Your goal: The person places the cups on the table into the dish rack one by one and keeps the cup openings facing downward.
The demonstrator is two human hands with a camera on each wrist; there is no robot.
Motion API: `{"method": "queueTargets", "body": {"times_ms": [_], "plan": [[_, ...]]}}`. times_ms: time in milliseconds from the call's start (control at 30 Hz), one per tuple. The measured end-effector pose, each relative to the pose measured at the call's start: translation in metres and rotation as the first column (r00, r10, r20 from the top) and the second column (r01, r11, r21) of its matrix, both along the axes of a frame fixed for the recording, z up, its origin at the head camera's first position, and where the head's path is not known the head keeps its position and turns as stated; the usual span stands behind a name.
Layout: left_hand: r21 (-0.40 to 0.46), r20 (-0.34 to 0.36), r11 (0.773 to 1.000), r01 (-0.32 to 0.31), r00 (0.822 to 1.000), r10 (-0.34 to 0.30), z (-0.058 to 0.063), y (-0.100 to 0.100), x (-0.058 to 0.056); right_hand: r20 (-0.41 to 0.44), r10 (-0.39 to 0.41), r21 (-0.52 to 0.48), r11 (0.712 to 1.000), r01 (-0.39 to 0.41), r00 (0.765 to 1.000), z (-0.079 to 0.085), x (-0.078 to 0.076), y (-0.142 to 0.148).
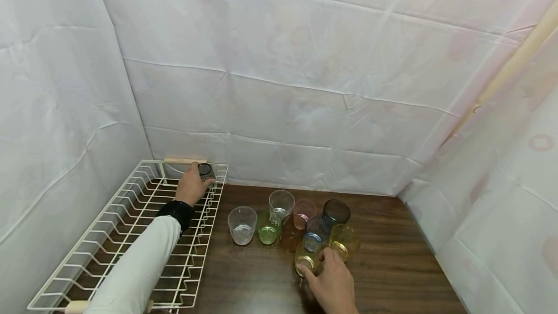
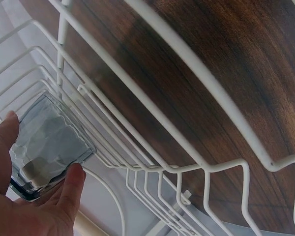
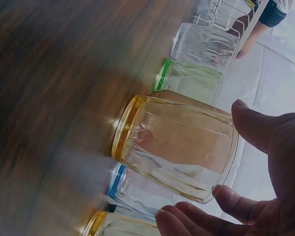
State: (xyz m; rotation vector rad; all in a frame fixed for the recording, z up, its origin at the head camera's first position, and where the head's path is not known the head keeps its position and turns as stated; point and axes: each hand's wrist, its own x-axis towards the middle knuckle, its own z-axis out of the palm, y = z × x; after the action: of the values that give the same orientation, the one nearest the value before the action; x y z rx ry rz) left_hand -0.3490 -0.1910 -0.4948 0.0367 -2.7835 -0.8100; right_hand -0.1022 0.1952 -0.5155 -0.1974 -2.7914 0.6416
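At the wire rack's far right corner, my left hand (image 1: pixel 192 185) grips a dark grey glass (image 2: pixel 54 140) between thumb and fingers. That glass is upside down, its thick dark base toward the palm and its mouth end against the rack wires. On the table, my right hand (image 1: pixel 333 280) holds the front yellow glass (image 3: pixel 174 142) near its rim, thumb on one side and fingers on the other. This glass stands upright. Close behind it are a blue glass (image 1: pixel 315 236), an amber glass (image 1: pixel 291 239) and a second yellow glass (image 1: pixel 346 243).
The white wire rack (image 1: pixel 198 256) takes up the left side of the dark wood table (image 1: pixel 392 265). Also grouped on the table are a clear glass (image 1: pixel 241 227), a green glass (image 1: pixel 268 229), a pink glass (image 1: pixel 306 207) and a black glass (image 1: pixel 337 211). White sheeting (image 1: pixel 283 110) walls the back and sides.
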Motion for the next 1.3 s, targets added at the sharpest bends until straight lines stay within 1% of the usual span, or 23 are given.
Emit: {"method": "queueTargets", "body": {"times_ms": [133,267,500,633,767,900,1000,1133,1233,1300], "plan": [[-0.009,-0.007,1.000,-0.005,1.000,0.005,-0.002,0.002,-0.001,-0.015,-0.002,0.004,1.000,0.002,1.000,-0.003,0.000,0.001],[-0.025,-0.013,1.000,-0.008,1.000,0.007,-0.003,0.003,-0.002,-0.047,-0.007,0.006,1.000,0.007,0.999,-0.005,-0.002,0.001],[-0.038,-0.024,0.999,0.008,1.000,-0.009,-0.002,0.001,-0.004,-0.062,-0.005,-0.037,0.999,0.002,0.998,-0.005,-0.006,-0.002],[-0.043,-0.003,0.999,0.018,1.000,-0.019,0.000,-0.002,-0.005,-0.071,-0.009,-0.021,1.000,0.008,0.997,-0.005,-0.010,-0.006],[-0.057,0.043,0.998,0.018,0.999,-0.016,0.003,-0.004,-0.003,-0.093,-0.018,-0.001,1.000,0.018,0.995,-0.007,-0.013,-0.010],[-0.089,0.082,0.996,0.022,0.996,-0.015,0.010,-0.010,0.003,-0.096,-0.014,0.009,1.000,0.015,0.995,-0.008,-0.016,-0.012],[-0.106,0.094,0.994,0.041,0.995,-0.031,0.017,-0.014,0.010,-0.081,-0.009,0.013,1.000,0.010,0.997,-0.007,-0.017,-0.012],[-0.120,0.097,0.990,0.071,0.994,-0.060,0.029,-0.016,0.021,-0.023,-0.006,0.029,1.000,0.006,1.000,-0.004,-0.016,-0.010],[-0.119,0.091,0.989,0.085,0.993,-0.074,0.040,-0.011,0.032,0.033,0.008,0.040,0.999,-0.009,0.999,0.000,-0.014,-0.007],[-0.118,0.075,0.990,0.080,0.995,-0.071,0.047,-0.009,0.041,0.074,0.027,0.038,0.999,-0.030,0.997,0.003,-0.013,-0.006]]}}
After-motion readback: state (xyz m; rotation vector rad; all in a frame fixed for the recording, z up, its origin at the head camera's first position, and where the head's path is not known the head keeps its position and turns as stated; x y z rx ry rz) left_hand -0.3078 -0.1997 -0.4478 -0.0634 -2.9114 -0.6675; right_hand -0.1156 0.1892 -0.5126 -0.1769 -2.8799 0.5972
